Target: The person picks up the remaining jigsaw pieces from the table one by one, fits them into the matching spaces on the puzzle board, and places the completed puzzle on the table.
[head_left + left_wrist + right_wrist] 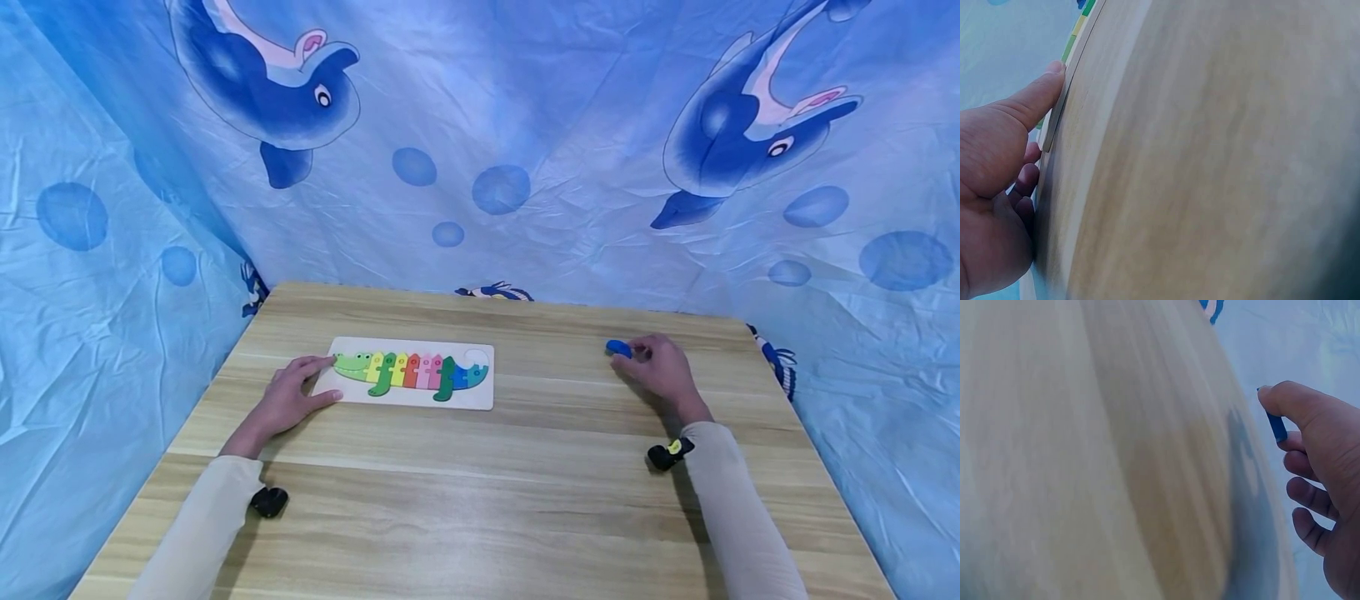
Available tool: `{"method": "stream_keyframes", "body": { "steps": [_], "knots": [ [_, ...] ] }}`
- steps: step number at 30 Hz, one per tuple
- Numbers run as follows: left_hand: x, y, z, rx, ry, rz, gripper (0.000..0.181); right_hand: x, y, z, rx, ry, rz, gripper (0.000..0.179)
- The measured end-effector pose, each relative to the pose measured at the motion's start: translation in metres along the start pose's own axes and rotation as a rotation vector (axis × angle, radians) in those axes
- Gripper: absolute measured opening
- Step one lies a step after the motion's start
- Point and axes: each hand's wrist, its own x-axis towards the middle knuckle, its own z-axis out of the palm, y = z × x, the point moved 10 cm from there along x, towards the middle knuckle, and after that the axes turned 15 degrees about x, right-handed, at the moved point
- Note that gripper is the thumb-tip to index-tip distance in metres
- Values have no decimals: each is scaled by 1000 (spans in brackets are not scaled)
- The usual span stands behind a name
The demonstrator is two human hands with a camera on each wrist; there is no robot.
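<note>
A white crocodile puzzle board (416,402) lies flat on the table, left of the middle. Its wooden pieces form a green head (352,365), a striped body in several colours, green legs and a blue tail (468,377); a curved outline of bare board shows above the tail's end. At the board's left end my left hand (288,398) rests with thumb and index finger spread over its edge. In the left wrist view the thumb (1044,94) lies on the board's edge. Off to the right, my right hand (663,367) pinches a small blue puzzle piece (618,347) between thumb and fingers.
Wood-grain table (480,492) stretches between the two arms. Blue curtains (562,108) with dolphins printed on them stand behind the table and along both sides. Each wrist carries a small black device (268,502).
</note>
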Motion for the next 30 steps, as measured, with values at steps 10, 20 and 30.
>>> {"method": "stream_keyframes", "body": {
  "steps": [10, 20, 30],
  "knots": [
    [-1, -1, 0, 3, 1, 2, 76, 10, -38, 6, -2, 55, -64, 40],
    [1, -1, 0, 3, -9, -8, 77, 13, -74, 33, -4, 35, -163, 34],
    [1, 0, 1, 12, -2, -3, 77, 21, -105, 63, 30, 1, -207, 36]
  ]
}}
